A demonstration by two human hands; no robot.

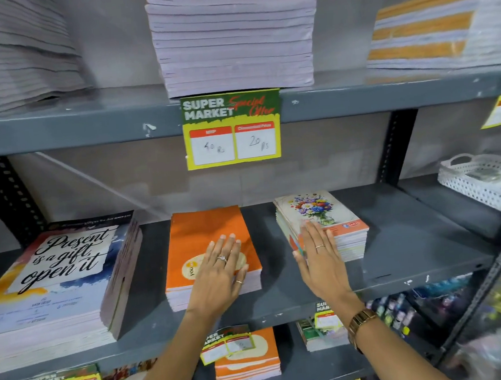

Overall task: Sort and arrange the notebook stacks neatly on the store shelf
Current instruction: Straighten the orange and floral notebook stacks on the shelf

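Observation:
On the grey middle shelf point(397, 238) lie three notebook stacks. A stack with an orange cover point(198, 233) sits in the middle; my left hand point(219, 270) rests flat on its front right part, fingers spread. To the right is a floral-cover stack point(335, 213); my right hand point(320, 253) lies flat against its left side and top, fingers straight. A taller stack reading "Present is a gift, open it" point(55, 280) sits at the left, apart from both hands. Neither hand grips anything.
Tall pale notebook piles point(231, 41) fill the upper shelf, with an orange-striped pile point(428, 32) at right. A yellow price tag point(232, 129) hangs from the upper shelf edge. A white perforated basket point(482, 180) stands far right. More notebooks point(247, 361) lie on the lower shelf.

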